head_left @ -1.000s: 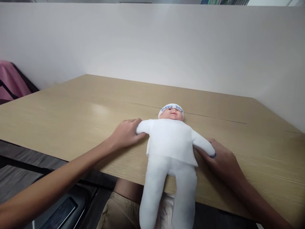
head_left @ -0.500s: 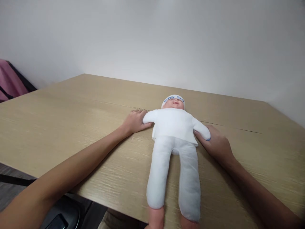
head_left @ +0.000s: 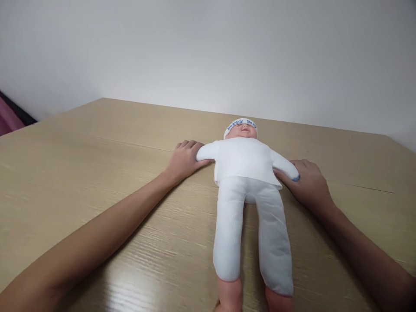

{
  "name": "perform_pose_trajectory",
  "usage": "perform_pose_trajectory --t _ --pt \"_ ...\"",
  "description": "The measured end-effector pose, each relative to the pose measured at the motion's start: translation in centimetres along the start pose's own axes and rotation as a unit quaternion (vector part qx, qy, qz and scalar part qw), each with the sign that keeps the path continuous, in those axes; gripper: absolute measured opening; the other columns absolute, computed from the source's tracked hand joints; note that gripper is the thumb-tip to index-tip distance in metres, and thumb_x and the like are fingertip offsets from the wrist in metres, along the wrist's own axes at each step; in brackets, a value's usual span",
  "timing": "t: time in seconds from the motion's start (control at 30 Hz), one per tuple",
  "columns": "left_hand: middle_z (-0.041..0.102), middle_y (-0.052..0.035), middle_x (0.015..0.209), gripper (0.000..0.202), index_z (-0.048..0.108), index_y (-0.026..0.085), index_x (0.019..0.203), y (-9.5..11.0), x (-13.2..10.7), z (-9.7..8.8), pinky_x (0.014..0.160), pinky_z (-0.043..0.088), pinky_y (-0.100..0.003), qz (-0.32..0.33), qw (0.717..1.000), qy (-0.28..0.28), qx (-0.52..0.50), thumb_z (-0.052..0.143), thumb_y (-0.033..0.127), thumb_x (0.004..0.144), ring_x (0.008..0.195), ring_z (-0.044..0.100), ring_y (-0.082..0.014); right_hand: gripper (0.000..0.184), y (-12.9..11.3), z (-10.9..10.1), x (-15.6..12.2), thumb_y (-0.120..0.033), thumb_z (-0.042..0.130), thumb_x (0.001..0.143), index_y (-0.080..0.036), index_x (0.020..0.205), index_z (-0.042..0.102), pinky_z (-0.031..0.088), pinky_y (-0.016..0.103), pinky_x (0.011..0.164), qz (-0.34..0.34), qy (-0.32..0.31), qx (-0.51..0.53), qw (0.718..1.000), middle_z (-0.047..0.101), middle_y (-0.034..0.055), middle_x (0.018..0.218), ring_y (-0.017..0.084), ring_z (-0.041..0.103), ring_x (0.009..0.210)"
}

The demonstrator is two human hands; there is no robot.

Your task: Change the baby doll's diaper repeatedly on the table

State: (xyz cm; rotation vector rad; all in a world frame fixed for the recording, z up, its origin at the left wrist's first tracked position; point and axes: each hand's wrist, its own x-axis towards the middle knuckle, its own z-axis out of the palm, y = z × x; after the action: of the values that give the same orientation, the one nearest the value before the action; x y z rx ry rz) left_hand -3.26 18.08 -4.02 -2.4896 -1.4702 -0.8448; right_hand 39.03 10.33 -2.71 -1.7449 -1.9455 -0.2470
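Observation:
A baby doll (head_left: 248, 182) in a white suit and a white cap with blue lettering lies on its back on the light wooden table (head_left: 97, 173), head toward the wall. My left hand (head_left: 184, 159) is closed round the end of the doll's arm on the left side. My right hand (head_left: 307, 184) grips the end of the other arm, where a bit of blue shows. Both doll arms are spread outward. The doll's bare feet reach the bottom edge of the view.
A plain white wall (head_left: 208, 52) stands right behind the table. A pink cloth (head_left: 8, 119) on something dark shows at the far left edge. The wooden surface stretches wide to the left and right of the doll.
The doll has slid away from the table's near edge toward the wall, both hands still holding its arms. Its legs, which hung over the edge, now lie on the table.

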Motion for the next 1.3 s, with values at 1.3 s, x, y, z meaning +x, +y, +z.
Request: perform_pose_trajectory --t 1.3 --pt "0.062 -0.0254 0.158 0.061 0.053 0.016 0.161 5.3 -8.1 -6.0 0.113 0.047 -0.06 -0.201 0.978 0.043 -0.022 0.058 0.037 0.104 0.147 0.053 -0.0457 0.07 -7.1 -3.0 -7.1 -0.049 0.047 0.106 -0.006 0.161 0.054 0.035 0.064 0.126 0.102 0.102 0.03 0.989 0.063 0.03 0.158 0.043 0.052 0.148"
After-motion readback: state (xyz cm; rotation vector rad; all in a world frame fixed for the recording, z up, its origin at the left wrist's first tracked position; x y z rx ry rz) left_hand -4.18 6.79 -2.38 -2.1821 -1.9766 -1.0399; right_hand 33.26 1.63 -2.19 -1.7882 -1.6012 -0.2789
